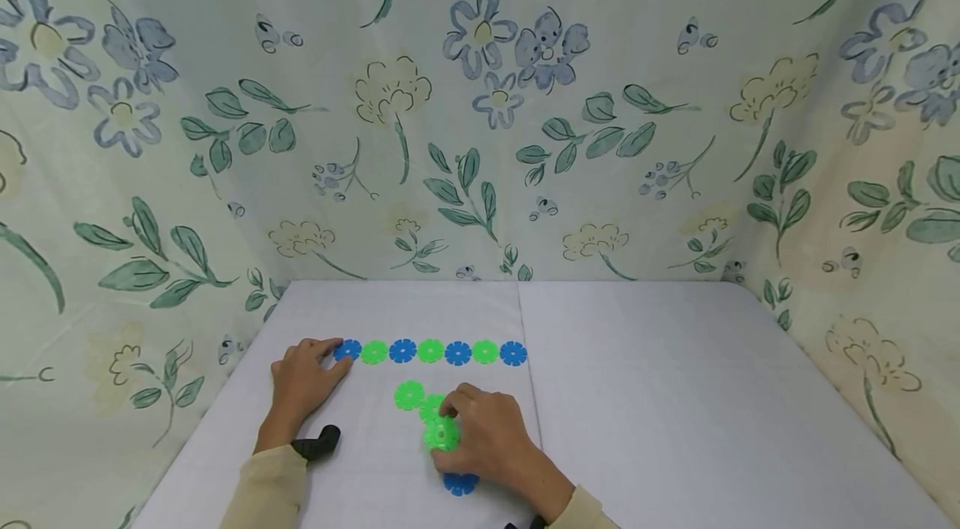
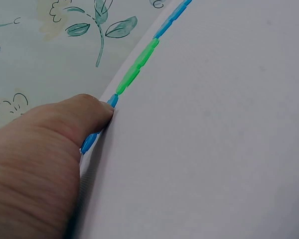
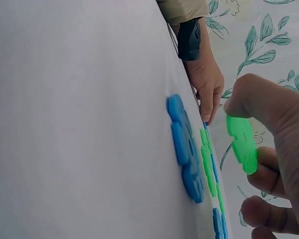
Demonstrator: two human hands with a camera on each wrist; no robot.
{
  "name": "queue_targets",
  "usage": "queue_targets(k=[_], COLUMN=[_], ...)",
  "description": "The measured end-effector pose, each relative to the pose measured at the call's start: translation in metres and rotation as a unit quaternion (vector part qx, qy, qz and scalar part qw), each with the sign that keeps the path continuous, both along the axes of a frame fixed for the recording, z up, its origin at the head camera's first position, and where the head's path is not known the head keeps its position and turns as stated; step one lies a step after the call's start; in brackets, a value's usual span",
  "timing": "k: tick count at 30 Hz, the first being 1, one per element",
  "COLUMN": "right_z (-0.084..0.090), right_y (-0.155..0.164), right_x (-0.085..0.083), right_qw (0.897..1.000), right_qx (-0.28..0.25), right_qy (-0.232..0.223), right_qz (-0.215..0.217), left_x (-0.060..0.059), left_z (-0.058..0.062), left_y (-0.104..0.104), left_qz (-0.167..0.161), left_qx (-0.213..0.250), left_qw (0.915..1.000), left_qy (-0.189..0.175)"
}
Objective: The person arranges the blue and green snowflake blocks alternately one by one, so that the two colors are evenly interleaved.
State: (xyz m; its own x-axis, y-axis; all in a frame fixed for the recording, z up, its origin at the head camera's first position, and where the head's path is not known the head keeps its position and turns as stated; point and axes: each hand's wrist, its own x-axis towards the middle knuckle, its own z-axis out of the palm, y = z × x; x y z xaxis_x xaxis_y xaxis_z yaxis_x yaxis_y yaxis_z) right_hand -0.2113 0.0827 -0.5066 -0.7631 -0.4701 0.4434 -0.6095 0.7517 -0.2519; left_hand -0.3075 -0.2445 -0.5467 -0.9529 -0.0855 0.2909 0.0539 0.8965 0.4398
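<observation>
Flat flower-shaped plastic discs with notched edges, blue and green by turns, lie in a straight row on the white table. My left hand (image 1: 303,379) is at the row's left end, its thumb and index finger pinching the edges of the end blue disc (image 1: 348,350). In the left wrist view the thumb covers part of that disc. My right hand (image 1: 491,433) pinches a green disc (image 3: 243,144) between thumb and fingers, raised above the table. Under and beside it lie two loose green discs (image 1: 409,396), and a blue disc (image 1: 460,485) is nearer to me, partly hidden by the hand.
The white cloth table (image 1: 645,396) has a seam running front to back, just right of the row's end blue disc (image 1: 513,353). A flowered curtain (image 1: 480,179) stands behind and on both sides. A black wrist-worn device (image 1: 318,443) sits at the left cuff.
</observation>
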Motion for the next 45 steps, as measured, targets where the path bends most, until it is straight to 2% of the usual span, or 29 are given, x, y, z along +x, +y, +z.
queue_targets(k=[7,13,20,28,34,40,45], right_z=[0.005,0.014,0.027,0.041,0.050,0.054,0.053], right_y=[0.009,0.016,0.028,0.053,0.071,0.083,0.097], right_x=[-0.003,-0.007,-0.012,-0.024,-0.031,-0.040,-0.051], right_qw=[0.996,0.990,0.986,0.976,0.970,0.964,0.955], right_qx=[-0.072,-0.099,-0.115,-0.162,-0.174,-0.182,-0.199], right_qy=[0.036,0.091,0.117,0.146,0.171,0.191,0.217], right_qz=[0.023,0.038,0.017,0.020,-0.007,-0.014,-0.024], left_x=[0.001,0.001,0.001,0.001,0.001,0.000,0.000], left_z=[0.002,0.002,0.003,0.002,0.002,0.000,-0.001], left_y=[0.002,0.003,0.001,0.001,0.002,0.001,0.002], left_qz=[-0.001,0.002,0.000,-0.003,-0.001,0.000,0.001], left_qx=[0.000,0.000,-0.002,-0.005,-0.004,-0.009,-0.008], left_qw=[1.0000,1.0000,1.0000,1.0000,1.0000,1.0000,1.0000], left_qy=[-0.005,-0.006,-0.002,-0.001,0.000,0.002,-0.001])
